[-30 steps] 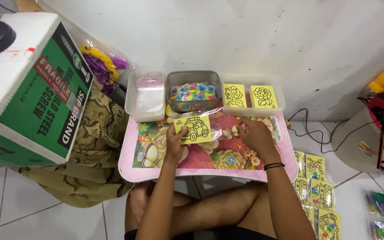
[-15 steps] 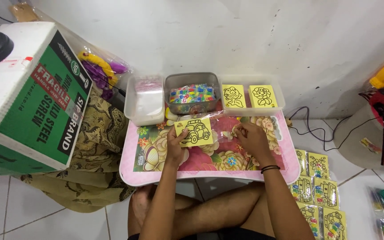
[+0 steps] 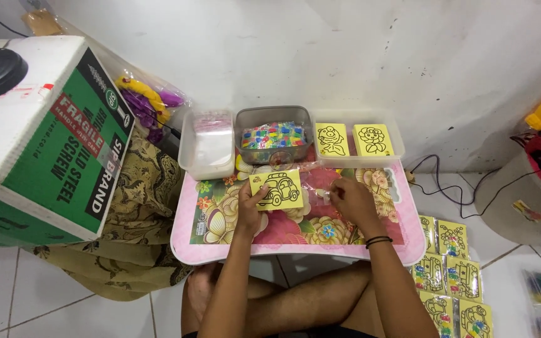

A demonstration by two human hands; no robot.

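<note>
Rightward-shifted left hand [image 3: 248,203] grips the yellow car card [image 3: 277,189]; right hand [image 3: 352,200] pinches clear plastic [image 3: 320,188] mid-table.

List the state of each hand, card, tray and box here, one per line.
left hand: holds the car card
car card: lifted, picture up
right hand: on the clear bag
clear bag: flat on the table
grey tray: filled with colourful packets
cardboard box: closed

Both forearms are stretched forward from the body, roughly parallel. The left hand [image 3: 248,203] is curled, thumb uppermost, its fingers [image 3: 259,195] pinched shut. The right hand [image 3: 352,199] is held palm down, fingers bent inward and closed. The legs are crossed beneath.
</note>
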